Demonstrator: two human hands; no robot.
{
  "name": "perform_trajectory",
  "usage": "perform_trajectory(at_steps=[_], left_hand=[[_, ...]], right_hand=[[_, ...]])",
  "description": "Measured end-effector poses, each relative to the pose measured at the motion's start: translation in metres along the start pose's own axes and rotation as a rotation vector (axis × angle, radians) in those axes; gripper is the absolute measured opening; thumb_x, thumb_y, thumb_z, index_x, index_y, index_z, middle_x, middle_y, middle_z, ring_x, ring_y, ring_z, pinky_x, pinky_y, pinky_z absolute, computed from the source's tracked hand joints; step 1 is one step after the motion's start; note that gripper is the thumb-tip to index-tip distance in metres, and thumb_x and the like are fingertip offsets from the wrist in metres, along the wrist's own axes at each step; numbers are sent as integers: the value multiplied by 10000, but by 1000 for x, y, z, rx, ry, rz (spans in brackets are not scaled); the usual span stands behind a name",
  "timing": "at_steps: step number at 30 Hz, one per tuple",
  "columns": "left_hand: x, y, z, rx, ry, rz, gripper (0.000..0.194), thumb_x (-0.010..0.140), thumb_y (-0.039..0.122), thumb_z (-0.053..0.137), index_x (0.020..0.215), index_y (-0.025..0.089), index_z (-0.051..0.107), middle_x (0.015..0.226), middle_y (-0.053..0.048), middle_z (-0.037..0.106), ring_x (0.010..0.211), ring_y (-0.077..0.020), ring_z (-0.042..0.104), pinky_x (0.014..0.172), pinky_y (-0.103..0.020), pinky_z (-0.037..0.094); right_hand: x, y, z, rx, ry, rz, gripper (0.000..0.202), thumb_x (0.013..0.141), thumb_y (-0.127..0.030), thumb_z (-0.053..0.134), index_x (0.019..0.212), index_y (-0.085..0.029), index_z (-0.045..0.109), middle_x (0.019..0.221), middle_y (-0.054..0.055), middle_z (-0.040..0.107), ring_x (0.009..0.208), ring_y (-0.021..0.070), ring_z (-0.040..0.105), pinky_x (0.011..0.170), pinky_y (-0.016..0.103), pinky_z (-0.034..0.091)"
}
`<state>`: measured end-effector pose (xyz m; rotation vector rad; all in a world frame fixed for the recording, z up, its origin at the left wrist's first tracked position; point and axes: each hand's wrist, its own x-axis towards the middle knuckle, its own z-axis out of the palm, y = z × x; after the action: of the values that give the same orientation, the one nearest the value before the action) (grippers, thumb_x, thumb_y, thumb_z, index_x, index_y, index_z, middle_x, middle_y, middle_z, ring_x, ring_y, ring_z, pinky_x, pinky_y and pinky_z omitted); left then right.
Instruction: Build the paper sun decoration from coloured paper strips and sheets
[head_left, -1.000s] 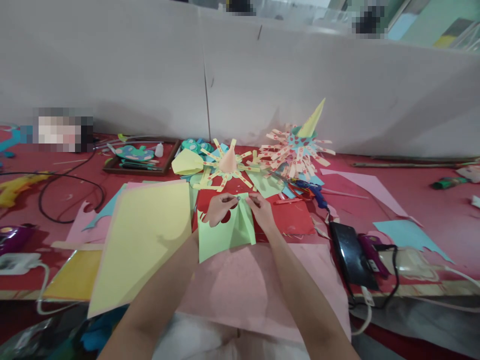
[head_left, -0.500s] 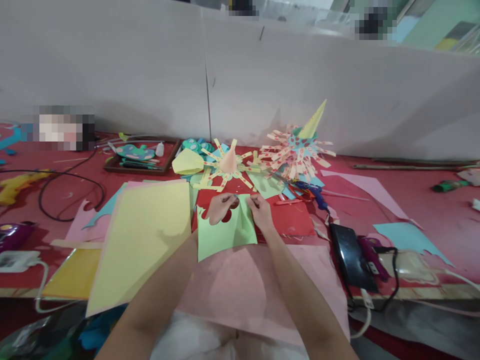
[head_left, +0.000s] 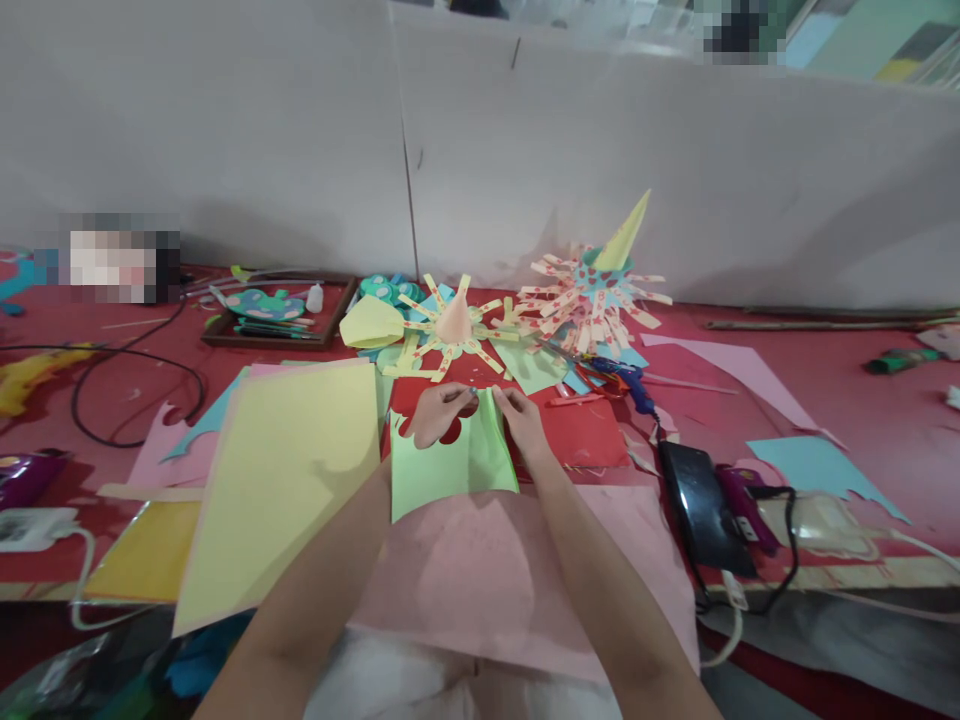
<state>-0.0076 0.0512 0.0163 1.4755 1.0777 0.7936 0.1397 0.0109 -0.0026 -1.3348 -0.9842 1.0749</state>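
1. Both hands pinch the top edge of a green paper: left hand (head_left: 439, 415) at the paper's 11 o'clock, right hand (head_left: 521, 415) at its 1 o'clock, thumbs against fingers, close together.
2. Reading the clock from between the hands, the green paper (head_left: 435, 478) hangs at 6 o'clock, with rounded cut-outs along its upper left and upright bends on its right part.
3. Nearest, also at 6 o'clock, a large pink sheet (head_left: 465, 580) reaches past the front edge of the table (head_left: 885, 420).
4. At about 4 o'clock lies a black phone (head_left: 694, 500), a white cable at its lower end.
5. At 8 to 9 o'clock, a big yellow sheet (head_left: 300, 450) lies flat, overhanging the edge too.
6. At 3 o'clock, just beside the right hand, is red paper (head_left: 589, 435); a blue glue gun (head_left: 636, 388) lies slightly beyond.
7. Farther, at 12 o'clock, sits a yellow paper flower (head_left: 454, 325) with a peach cone.
8. At 10 o'clock, a brown tray (head_left: 277, 342) holds a small white bottle (head_left: 314, 298).
9. Between 1 and 2 o'clock, a frilly paper piece (head_left: 600, 300) has a tilted yellow spike.
10. Farthest, a grey wall (head_left: 262, 120) spans 12 o'clock.
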Motion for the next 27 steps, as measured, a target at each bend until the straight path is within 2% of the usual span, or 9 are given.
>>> perform_trajectory(at_steps=[4,8,12,18,23,27], left_hand=[[-3,6,1,27,6,-11,288,738,436,548,736,163,640,744,-25,678,709,-154,627,703,-276,504],[-4,8,1,36,24,-30,298,727,450,552,679,163,622,715,-29,667,681,-155,623,682,-282,505],[-2,4,1,61,10,-13,295,723,446,550,624,171,595,677,-21,652,647,-149,615,658,-280,506],[3,-3,0,-25,-11,-33,278,722,437,544,695,169,614,717,-32,665,683,-162,631,709,-305,514],[6,-8,-2,54,-27,4,288,740,445,519,707,175,614,734,-32,663,679,-158,609,691,-286,490],[8,-9,-2,157,-10,13,286,753,438,495,694,181,608,686,-17,630,651,-148,572,640,-259,455]], right_hand=[[2,3,-1,18,4,7,354,669,-490,617,570,-184,468,549,-62,427,533,80,370,542,217,322],[4,6,-1,17,-5,23,318,654,-471,631,598,-183,509,575,-50,477,558,92,410,570,227,350],[5,7,-2,32,-22,50,304,633,-468,651,624,-180,553,614,-34,535,591,107,453,600,241,374],[6,8,-2,43,-17,59,303,622,-465,670,599,-185,555,585,-40,529,570,106,457,597,247,380],[6,9,-2,114,-38,27,302,622,-439,686,811,-216,610,654,-31,588,627,127,516,650,264,418],[6,6,-1,96,-15,30,298,608,-461,687,747,-207,614,708,-12,615,680,138,542,699,278,431]])
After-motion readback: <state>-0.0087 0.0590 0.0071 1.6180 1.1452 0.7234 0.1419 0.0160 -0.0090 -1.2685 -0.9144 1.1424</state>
